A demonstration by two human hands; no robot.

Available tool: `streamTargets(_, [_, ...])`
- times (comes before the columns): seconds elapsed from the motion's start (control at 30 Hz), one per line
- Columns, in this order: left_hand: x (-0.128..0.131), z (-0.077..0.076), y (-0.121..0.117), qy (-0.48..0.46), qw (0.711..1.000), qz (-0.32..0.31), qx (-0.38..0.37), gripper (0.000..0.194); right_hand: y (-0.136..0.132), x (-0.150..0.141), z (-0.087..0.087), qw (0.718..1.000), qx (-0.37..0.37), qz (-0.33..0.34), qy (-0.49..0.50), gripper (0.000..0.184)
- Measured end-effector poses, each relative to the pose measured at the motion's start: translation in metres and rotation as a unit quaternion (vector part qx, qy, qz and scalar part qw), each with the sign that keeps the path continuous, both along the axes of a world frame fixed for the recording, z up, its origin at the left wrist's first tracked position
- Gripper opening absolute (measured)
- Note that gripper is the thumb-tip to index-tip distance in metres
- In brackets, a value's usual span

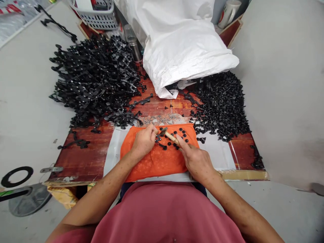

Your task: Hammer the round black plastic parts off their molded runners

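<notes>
My right hand (197,160) is wrapped round the light wooden handle of a small hammer (171,136). The hammer's dark head sits close to my left fingertips, above an orange cloth (154,163). With its fingers pinched together, my left hand (144,140) holds a black plastic strip (161,145) with round ends; its gripped part is hidden by the fingers. Several small round black caps (184,136) lie scattered on the cloth, mostly around and beyond the hammer. Under the cloth a white sheet (112,148) covers part of the red-brown table.
A large heap of black plastic strips (98,74) rises at the left. At the right is a pile of small black pieces (222,104), beside a white sack (187,44). Behind stand a bottle (134,45), a grey basket (98,18) and a mug (229,13).
</notes>
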State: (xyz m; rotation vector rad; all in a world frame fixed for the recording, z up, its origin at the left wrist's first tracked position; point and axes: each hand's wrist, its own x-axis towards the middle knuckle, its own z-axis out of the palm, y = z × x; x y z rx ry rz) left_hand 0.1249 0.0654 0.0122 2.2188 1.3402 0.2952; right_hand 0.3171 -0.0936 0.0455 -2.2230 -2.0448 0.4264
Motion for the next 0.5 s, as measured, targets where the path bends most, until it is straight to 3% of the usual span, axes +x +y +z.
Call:
streamTargets(0.13, [0.0005, 0.0002, 0.0005, 0.016, 1.000, 0.002, -0.006, 0.014, 0.0023, -0.0005, 0.0020, 0.998, 0.053, 0.002, 0.027, 0.057])
streamTargets(0.3, [0.0015, 0.0009, 0.0021, 0.029, 1.000, -0.005, -0.003, 0.016, 0.0040, -0.0014, 0.0046, 1.000, -0.021, 0.006, -0.012, 0.058])
streamTargets(0.43, [0.0016, 0.0011, 0.0022, 0.032, 0.999, -0.006, -0.001, 0.015, 0.0061, -0.0025, 0.0039, 1.000, 0.006, 0.007, -0.002, 0.058])
streamTargets(0.5, [0.0014, 0.0004, 0.0024, 0.023, 1.000, -0.009, 0.006, 0.015, 0.0083, -0.0041, 0.0026, 1.000, -0.017, 0.001, -0.020, 0.058])
